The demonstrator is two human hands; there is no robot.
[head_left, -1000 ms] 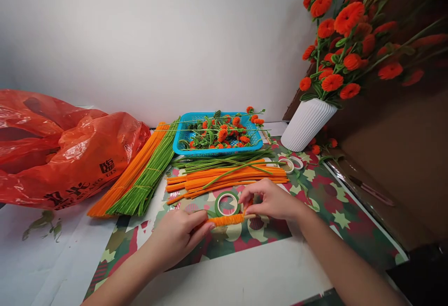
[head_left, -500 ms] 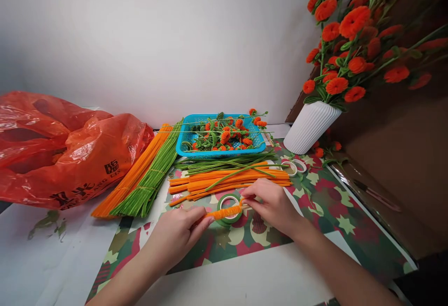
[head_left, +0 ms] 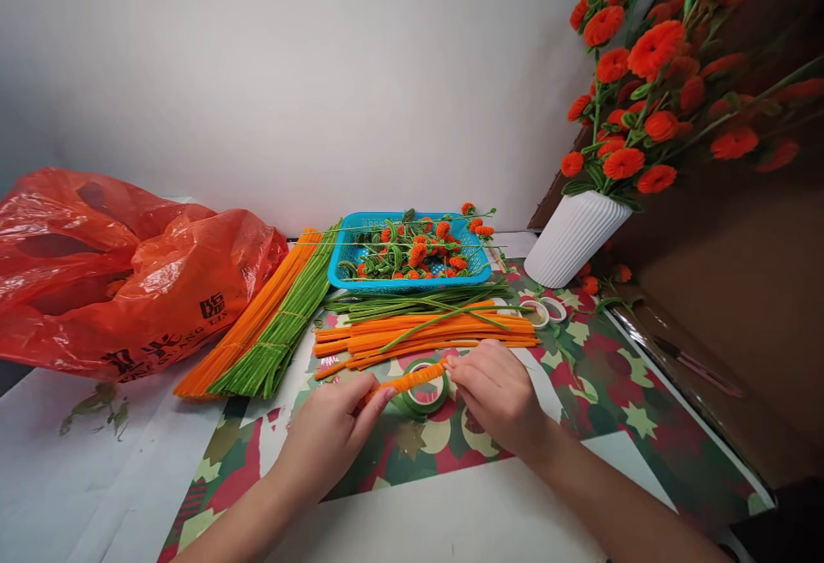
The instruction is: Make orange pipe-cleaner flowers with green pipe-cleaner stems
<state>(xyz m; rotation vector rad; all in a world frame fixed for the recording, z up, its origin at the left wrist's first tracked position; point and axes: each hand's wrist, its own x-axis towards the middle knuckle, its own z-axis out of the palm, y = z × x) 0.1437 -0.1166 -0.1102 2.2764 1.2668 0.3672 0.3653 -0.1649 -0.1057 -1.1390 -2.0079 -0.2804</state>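
Observation:
Between my two hands runs a coiled orange pipe cleaner point(head_left: 417, 377), wound in tight turns along a thin length. My left hand point(head_left: 335, 426) is closed round its left end, thumb on top. At the right end, the fingertips of my right hand point(head_left: 494, 387) are pinched together on it, covering whatever core lies inside. A roll of green tape point(head_left: 425, 404) lies on the table just below the coil. Straight orange pipe cleaners point(head_left: 425, 333) are spread in a loose bundle behind my hands, with green pipe cleaners point(head_left: 418, 299) beyond them.
A blue basket point(head_left: 336, 275) holds small orange flowers with green stems. At right stands a white ribbed vase point(head_left: 572, 241) of orange flowers, with white tape rolls point(head_left: 554, 311) nearby. On the left are a red plastic bag point(head_left: 160, 280) and a bound green bundle point(head_left: 283, 323).
My right hand has rolled over the coil's right end, and the pale stick tip that showed there is now hidden. My left hand keeps its grip. The view has shifted slightly.

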